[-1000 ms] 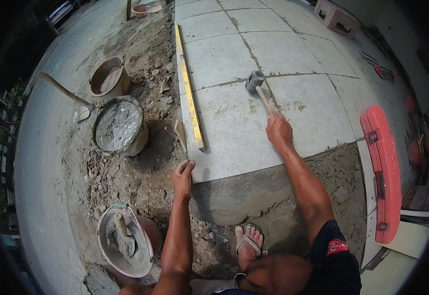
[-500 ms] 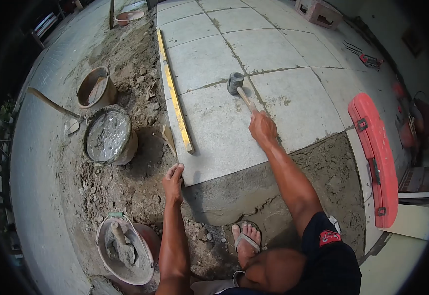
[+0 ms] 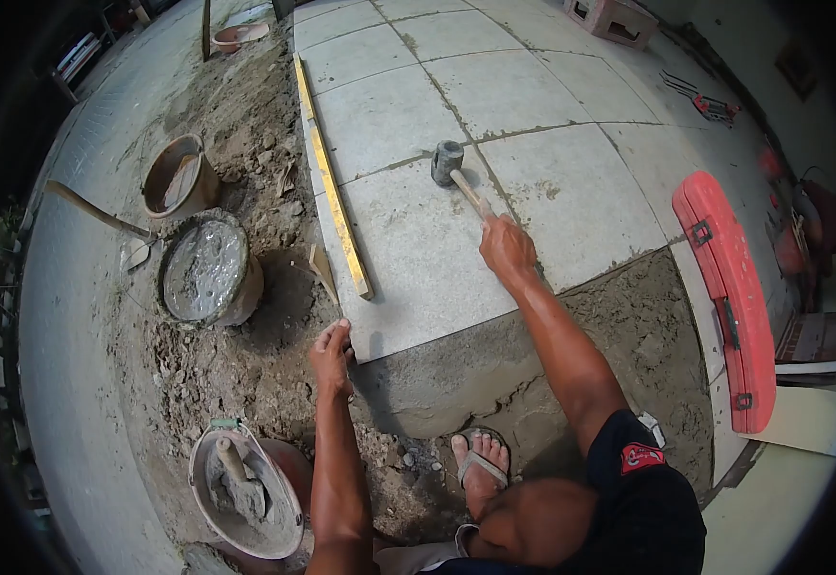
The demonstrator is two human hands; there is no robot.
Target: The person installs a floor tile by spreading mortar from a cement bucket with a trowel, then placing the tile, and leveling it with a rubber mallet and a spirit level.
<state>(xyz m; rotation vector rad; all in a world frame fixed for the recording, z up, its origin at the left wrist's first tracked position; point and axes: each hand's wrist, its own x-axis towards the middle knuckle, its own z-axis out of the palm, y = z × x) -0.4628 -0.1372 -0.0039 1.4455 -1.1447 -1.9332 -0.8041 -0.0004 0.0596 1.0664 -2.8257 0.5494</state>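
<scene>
My right hand (image 3: 506,247) grips the wooden handle of a rubber mallet (image 3: 447,163), whose dark head rests on or just above a large grey floor tile (image 3: 418,259). My left hand (image 3: 331,356) holds the near left corner of that tile, fingers curled over its edge. A long yellow spirit level (image 3: 336,206) lies along the tile's left side. The tile sits on a bed of wet grey mortar (image 3: 456,379).
A bucket of grey slurry (image 3: 207,270) and an empty brown bucket (image 3: 176,177) stand on the dirt at left. A pan of mortar with a trowel (image 3: 240,489) is near my left arm. A red case (image 3: 724,287) lies right. My sandalled foot (image 3: 480,465) rests on the mortar.
The view has shifted slightly; the mallet and my right hand have drawn a little left and nearer. My left hand stays on the tile corner.
</scene>
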